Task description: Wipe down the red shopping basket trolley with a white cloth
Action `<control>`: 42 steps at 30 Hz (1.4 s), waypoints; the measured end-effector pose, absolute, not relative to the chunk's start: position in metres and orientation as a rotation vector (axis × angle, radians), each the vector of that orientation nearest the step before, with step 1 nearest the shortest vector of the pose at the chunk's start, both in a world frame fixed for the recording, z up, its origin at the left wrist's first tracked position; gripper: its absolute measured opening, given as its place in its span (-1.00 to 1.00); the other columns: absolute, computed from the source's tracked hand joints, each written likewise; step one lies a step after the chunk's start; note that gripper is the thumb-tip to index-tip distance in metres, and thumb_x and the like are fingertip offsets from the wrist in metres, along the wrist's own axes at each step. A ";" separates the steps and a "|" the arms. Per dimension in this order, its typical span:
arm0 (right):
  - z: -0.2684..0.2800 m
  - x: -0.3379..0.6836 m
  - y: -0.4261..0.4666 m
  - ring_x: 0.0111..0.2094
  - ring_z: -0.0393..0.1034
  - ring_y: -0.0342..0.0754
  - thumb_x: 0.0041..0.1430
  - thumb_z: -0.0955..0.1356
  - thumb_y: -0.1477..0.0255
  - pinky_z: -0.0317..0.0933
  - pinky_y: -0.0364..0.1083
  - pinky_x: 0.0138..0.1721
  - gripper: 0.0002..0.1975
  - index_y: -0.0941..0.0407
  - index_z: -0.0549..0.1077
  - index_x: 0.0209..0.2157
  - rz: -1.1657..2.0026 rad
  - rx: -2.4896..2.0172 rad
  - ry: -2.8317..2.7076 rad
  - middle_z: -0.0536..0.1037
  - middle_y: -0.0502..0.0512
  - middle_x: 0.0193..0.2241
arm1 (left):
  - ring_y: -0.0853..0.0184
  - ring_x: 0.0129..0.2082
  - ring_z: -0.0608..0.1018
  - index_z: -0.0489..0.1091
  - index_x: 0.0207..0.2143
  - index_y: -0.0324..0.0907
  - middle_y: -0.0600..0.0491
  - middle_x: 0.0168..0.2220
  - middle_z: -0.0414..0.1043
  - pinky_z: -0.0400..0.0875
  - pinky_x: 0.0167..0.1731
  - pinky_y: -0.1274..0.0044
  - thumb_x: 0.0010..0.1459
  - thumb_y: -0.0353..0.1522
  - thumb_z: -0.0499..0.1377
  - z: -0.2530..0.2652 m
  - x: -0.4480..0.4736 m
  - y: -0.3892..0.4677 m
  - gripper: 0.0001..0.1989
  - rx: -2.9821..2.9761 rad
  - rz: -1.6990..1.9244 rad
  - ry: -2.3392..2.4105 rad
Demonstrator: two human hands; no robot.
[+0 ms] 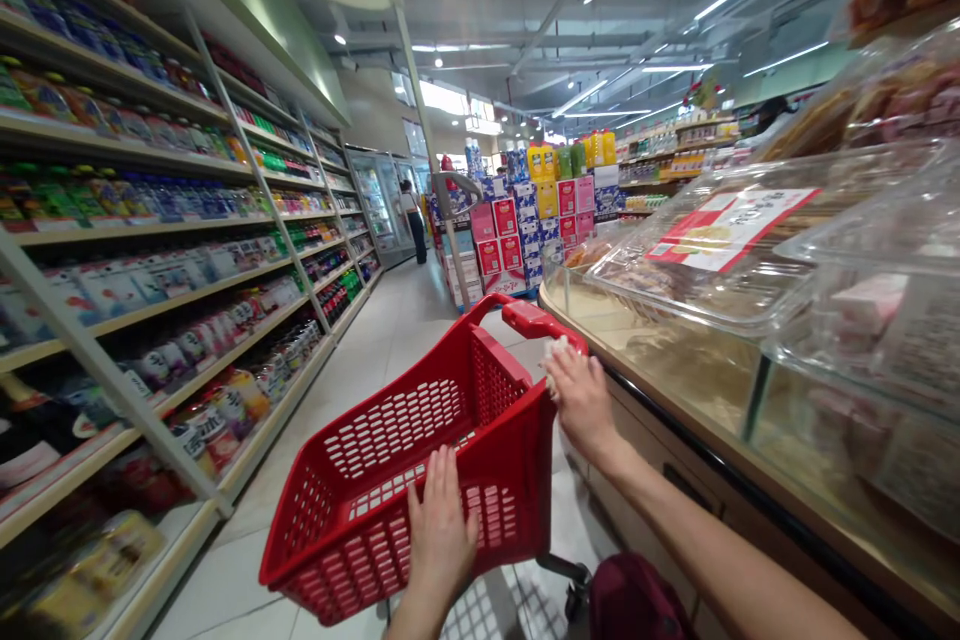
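A red plastic shopping cart [360,420] stands sideways in front of me, its basket holding nothing that I can see. My left hand [442,525] lies on the near side rim, fingers stretched out and close together. At the handle end, my right hand [583,398] presses a crumpled white cloth [556,360] against the red handle [536,318]. Part of the cloth is hidden under the fingers. Below the basket, a black caster wheel [576,595] shows beside my dark red clothing.
Shelves of bottled drinks [135,210] line the left side. On the right, a glass-edged counter [675,360] carries clear plastic food boxes [712,240]. Stacked cartons [517,240] stand behind the cart, near a post with a sign [420,70]. A person [412,220] stands farther down the aisle.
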State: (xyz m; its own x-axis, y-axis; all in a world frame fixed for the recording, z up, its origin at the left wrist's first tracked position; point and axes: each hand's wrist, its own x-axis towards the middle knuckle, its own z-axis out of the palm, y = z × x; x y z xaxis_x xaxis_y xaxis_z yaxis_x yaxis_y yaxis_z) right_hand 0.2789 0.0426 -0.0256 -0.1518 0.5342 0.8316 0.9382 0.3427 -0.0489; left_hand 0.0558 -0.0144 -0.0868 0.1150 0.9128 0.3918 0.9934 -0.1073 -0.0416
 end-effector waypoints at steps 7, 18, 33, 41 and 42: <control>-0.027 0.284 0.043 0.07 0.11 0.05 0.13 0.13 0.57 -0.15 0.14 0.06 -0.63 0.14 0.35 -0.06 -0.640 -1.363 -1.759 0.31 0.20 0.03 | 0.25 0.20 -0.04 -0.13 0.15 -0.36 -0.08 0.21 -0.14 -0.09 0.11 0.25 -0.10 -0.47 -0.08 -0.081 0.064 -0.022 -0.31 -2.160 -0.333 -1.919; -0.051 0.307 0.038 0.13 0.01 0.02 0.11 0.12 0.61 -0.04 0.14 0.05 -0.60 0.18 0.31 -0.03 -0.588 -1.272 -1.649 0.27 0.23 0.05 | 0.24 0.20 -0.06 -0.15 0.16 -0.36 -0.10 0.22 -0.17 -0.06 0.11 0.24 -0.06 -0.49 -0.10 -0.082 0.065 -0.028 -0.33 -2.113 -0.316 -1.888; -0.105 0.296 0.009 0.10 0.07 -0.05 0.12 0.13 0.63 0.16 0.06 0.00 -0.59 0.11 0.31 -0.02 -0.563 -0.867 -1.932 0.38 0.16 -0.03 | 0.25 0.19 -0.01 -0.06 0.14 -0.36 -0.12 0.20 -0.10 -0.01 0.11 0.28 -0.09 -0.52 -0.07 -0.083 0.056 -0.043 -0.35 -2.058 -0.366 -1.951; -0.092 0.293 0.011 0.16 -0.07 0.00 0.12 0.12 0.65 0.04 0.16 0.05 -0.58 0.16 0.28 0.01 -0.565 -0.946 -1.803 0.27 0.23 0.05 | 0.25 0.20 -0.03 -0.05 0.14 -0.34 -0.10 0.21 -0.14 -0.06 0.11 0.25 -0.08 -0.51 -0.10 -0.087 0.052 -0.050 -0.36 -2.010 -0.303 -1.975; -0.093 0.294 0.012 0.15 -0.05 -0.01 0.12 0.13 0.64 0.06 0.15 0.05 -0.59 0.15 0.29 0.00 -0.580 -0.930 -1.835 0.28 0.22 0.04 | 0.25 0.20 -0.03 -0.05 0.14 -0.33 -0.09 0.21 -0.14 -0.06 0.11 0.25 -0.08 -0.51 -0.10 -0.087 0.052 -0.050 -0.36 -2.017 -0.299 -1.972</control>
State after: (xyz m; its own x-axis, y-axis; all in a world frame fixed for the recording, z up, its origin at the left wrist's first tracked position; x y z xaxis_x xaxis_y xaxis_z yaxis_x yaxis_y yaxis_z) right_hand 0.2937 0.0115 -0.0929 -0.2457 0.3449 0.9059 0.8029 0.5960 -0.0091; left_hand 0.0515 -0.0505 -0.0872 0.0338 0.9342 0.3550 0.9975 -0.0095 -0.0697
